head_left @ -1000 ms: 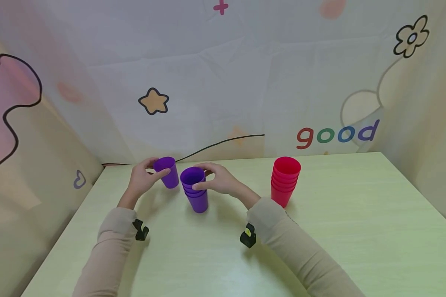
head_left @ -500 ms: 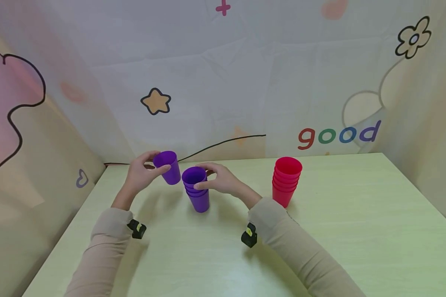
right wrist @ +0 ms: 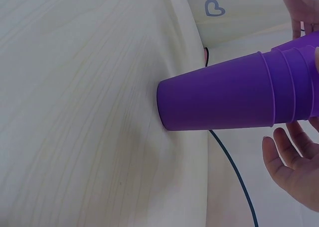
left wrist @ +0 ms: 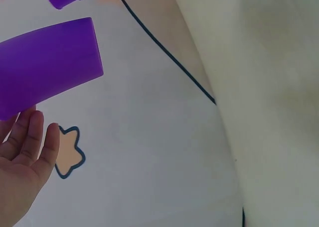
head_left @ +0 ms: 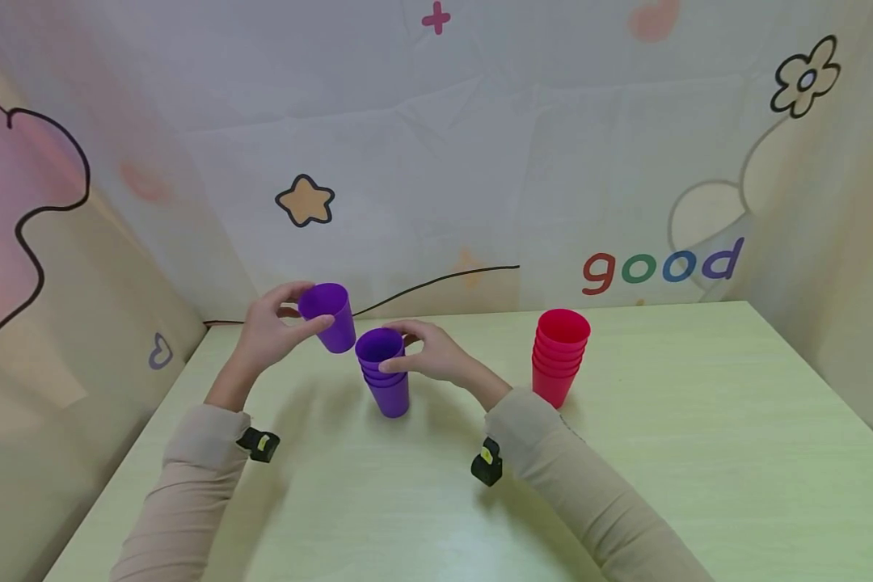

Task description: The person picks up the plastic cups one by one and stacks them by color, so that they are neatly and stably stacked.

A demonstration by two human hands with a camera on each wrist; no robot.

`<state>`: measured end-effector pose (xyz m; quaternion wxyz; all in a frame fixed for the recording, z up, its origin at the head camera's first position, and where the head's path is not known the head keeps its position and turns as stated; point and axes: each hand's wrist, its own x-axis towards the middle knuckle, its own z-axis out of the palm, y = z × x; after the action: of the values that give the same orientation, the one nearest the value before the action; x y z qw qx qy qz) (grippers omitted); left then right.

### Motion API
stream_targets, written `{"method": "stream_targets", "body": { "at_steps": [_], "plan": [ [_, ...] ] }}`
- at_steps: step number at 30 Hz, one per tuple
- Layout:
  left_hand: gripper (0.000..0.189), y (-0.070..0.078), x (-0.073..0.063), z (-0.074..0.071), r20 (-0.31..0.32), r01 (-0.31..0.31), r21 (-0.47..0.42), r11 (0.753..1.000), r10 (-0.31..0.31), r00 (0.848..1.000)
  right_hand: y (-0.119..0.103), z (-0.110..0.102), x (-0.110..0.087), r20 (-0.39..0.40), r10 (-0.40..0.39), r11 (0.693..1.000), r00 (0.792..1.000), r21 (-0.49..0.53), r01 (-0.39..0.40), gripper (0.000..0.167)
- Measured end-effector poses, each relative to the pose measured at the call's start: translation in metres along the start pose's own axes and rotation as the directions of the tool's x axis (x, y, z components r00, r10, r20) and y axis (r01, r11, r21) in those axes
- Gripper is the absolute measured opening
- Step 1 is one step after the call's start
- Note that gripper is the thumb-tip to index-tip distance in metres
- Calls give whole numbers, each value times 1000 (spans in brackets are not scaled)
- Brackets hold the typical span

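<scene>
My left hand (head_left: 269,327) grips a single purple cup (head_left: 338,327) near its rim, thumb on the near side. That cup is lifted off the table and slightly tilted. Just to its right, a stack of several nested purple cups (head_left: 389,396) stands upright on the table. My right hand (head_left: 436,352) holds this stack by its upper rims, thumb in front and fingers behind. In the left wrist view the lone cup (left wrist: 55,62) lies against the fingers. The right wrist view shows the stack (right wrist: 219,97) with its base on the tabletop.
A stack of several red cups (head_left: 558,364) stands upright to the right of the right hand. The pale green table (head_left: 698,436) ends at a printed cloth backdrop (head_left: 436,202) at the back, with a side wall (head_left: 80,388) on the left.
The left hand has raised the single purple cup higher off the table, beside the stack. My right hand and the purple stack have stayed in place.
</scene>
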<state>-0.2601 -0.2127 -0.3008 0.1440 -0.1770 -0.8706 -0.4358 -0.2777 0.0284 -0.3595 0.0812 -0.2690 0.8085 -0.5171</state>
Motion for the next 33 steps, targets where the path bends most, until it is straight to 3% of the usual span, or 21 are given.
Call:
{"method": "stream_targets", "body": {
  "at_steps": [3,17,24,33],
  "plan": [
    [54,-6,3,-3,-14,-35,0,999,35,999,0,0,0,0,-3,1000,1000,5,3,57],
    [51,18,3,-8,-16,-74,-52,996,73,997,0,0,0,6,11,1000,1000,11,-11,57],
    [50,25,4,-7,30,-62,-92,994,65,997,-1,0,-1,12,-1,1000,1000,15,0,57],
    [47,22,7,-2,109,-62,-145,987,79,991,-1,0,-1,11,4,1000,1000,11,-4,59]
  ]
}}
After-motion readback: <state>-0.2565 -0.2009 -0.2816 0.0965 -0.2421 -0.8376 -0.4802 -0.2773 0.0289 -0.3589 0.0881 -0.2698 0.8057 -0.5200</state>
